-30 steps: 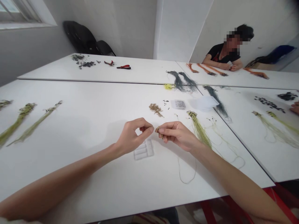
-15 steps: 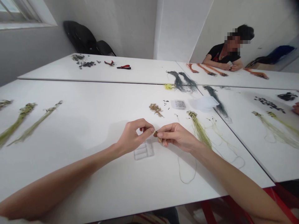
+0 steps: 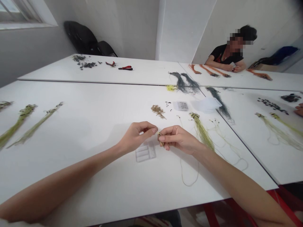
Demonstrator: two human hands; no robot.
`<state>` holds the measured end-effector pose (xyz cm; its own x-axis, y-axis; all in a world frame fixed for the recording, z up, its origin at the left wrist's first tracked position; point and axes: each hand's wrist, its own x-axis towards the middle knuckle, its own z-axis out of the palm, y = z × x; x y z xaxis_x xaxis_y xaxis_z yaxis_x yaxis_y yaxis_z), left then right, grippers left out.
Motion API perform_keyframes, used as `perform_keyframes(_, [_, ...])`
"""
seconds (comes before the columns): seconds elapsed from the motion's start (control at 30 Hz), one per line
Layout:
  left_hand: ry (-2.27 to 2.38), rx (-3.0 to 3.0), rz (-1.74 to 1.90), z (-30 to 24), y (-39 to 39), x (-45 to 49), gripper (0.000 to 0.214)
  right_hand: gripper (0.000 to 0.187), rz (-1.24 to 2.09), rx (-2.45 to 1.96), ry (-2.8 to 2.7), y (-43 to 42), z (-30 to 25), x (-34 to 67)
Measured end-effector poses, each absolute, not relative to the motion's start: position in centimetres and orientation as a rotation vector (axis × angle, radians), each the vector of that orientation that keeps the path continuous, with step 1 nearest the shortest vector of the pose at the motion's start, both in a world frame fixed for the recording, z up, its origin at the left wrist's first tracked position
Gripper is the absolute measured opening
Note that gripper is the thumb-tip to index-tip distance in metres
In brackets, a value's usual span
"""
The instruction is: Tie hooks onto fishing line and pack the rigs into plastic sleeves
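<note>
My left hand (image 3: pixel 136 137) and my right hand (image 3: pixel 178 138) meet above the white table (image 3: pixel 94 126), fingertips almost touching. Both are pinched shut. The right hand pinches a small brass-coloured piece (image 3: pixel 160 140) with a thin olive cord (image 3: pixel 188 176) that trails down to a loop on the table. The left hand's thumb and forefinger pinch the cord's end at that piece. A clear plastic compartment box (image 3: pixel 145 152) lies just under the hands. A bundle of olive-green cords (image 3: pixel 201 129) lies to the right of my right hand.
A small pile of brass pieces (image 3: pixel 158 110), black beads (image 3: pixel 168 103) and a second clear box (image 3: pixel 181 106) lie beyond the hands. Green cord bundles (image 3: pixel 28 123) lie far left. Red-handled pliers (image 3: pixel 125 67) rest on the far table. A person in black (image 3: pixel 224 55) sits at back right.
Both hands have sunk a little toward the table and closed together; the brass piece now hangs lower between the fingertips.
</note>
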<state>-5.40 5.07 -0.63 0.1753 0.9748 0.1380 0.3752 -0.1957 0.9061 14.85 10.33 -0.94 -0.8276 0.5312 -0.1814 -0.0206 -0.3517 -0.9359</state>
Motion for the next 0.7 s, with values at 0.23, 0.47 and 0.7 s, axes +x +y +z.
perform_keyframes(0.23, [1.239, 1.642, 1.022, -0.46, 5.14, -5.52, 0.022, 0.016, 2.25, -0.686, -1.484, 10.23, -0.86, 14.77])
perform_keyframes(0.47, [1.261, 1.822, 0.92, -0.37, 4.98, -5.67, 0.022, 0.015, 2.238, -0.689, -1.428, 10.34, -0.72, 14.83])
perform_keyframes(0.7, [1.267, 1.842, 1.009, -0.44, 4.87, -5.62, 0.025, 0.018, 2.225, -0.698, -1.46, 10.34, -0.77, 14.8])
